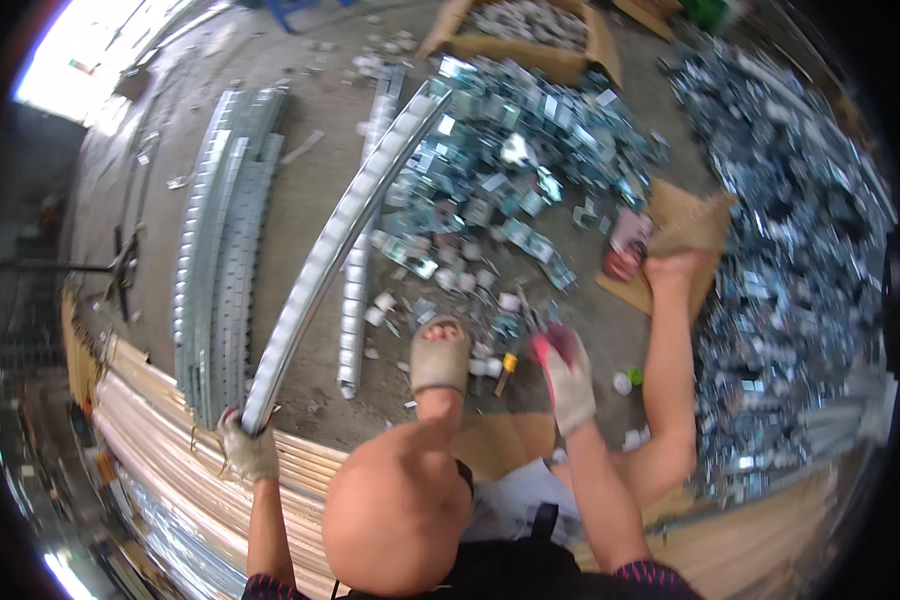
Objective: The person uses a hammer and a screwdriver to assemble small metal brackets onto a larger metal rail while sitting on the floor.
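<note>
My left hand (248, 445), in a white work glove with dark fingertips, grips the lower end of a long metal channel rail (315, 255). Pale blocks sit in a row along the rail, which slants up and to the right, its far end over a heap of shiny metal brackets (530, 130). My right hand (567, 380), in a white and pink glove, hovers over the floor in front of me, right of a small yellow-handled tool (507, 372). Motion smears its fingers, so I cannot make out a hold. Another similar rail (353, 330) lies beneath the raised one.
Several metal channels (225, 240) lie side by side at the left. A cardboard box (600, 55) of small pale pieces stands at the back. Another heap of metal parts (780, 250) fills the right. A pinkish patterned object (628, 245) rests on cardboard (705, 215) beside my foot.
</note>
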